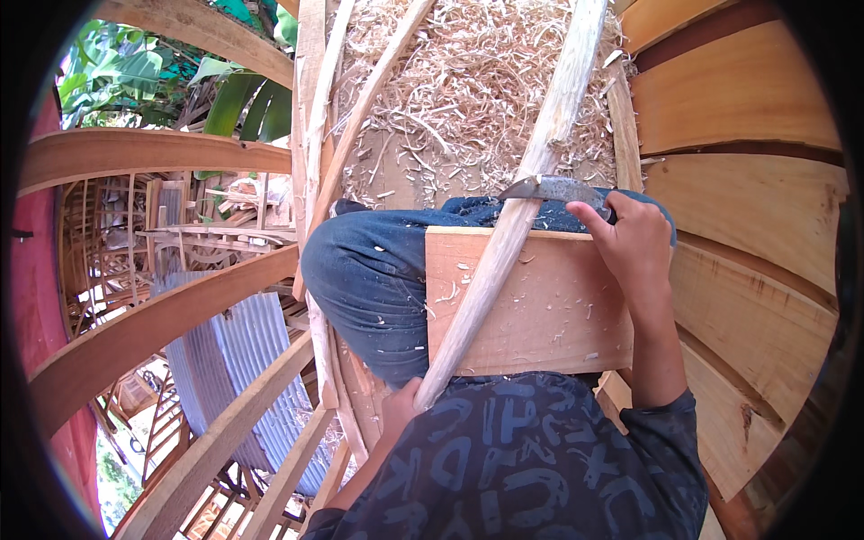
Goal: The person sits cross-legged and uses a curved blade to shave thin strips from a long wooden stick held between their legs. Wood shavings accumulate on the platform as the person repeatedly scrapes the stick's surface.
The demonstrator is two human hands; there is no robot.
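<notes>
A long pale wooden stick (504, 243) runs from my lap up and to the right over a flat wooden board (540, 315) that rests on my jeans-clad knees. My left hand (400, 409) grips the stick's lower end close to my body. My right hand (630, 243) holds a curved metal knife (553, 189), its blade lying against the stick just above the board's far edge. Small shavings dot the board.
A thick heap of wood shavings (468, 81) covers the ground ahead. More sticks (315, 117) lean at the left. Curved wooden planks (738, 108) rise on the right, bent wooden beams (153, 148) and corrugated sheets (225, 360) on the left.
</notes>
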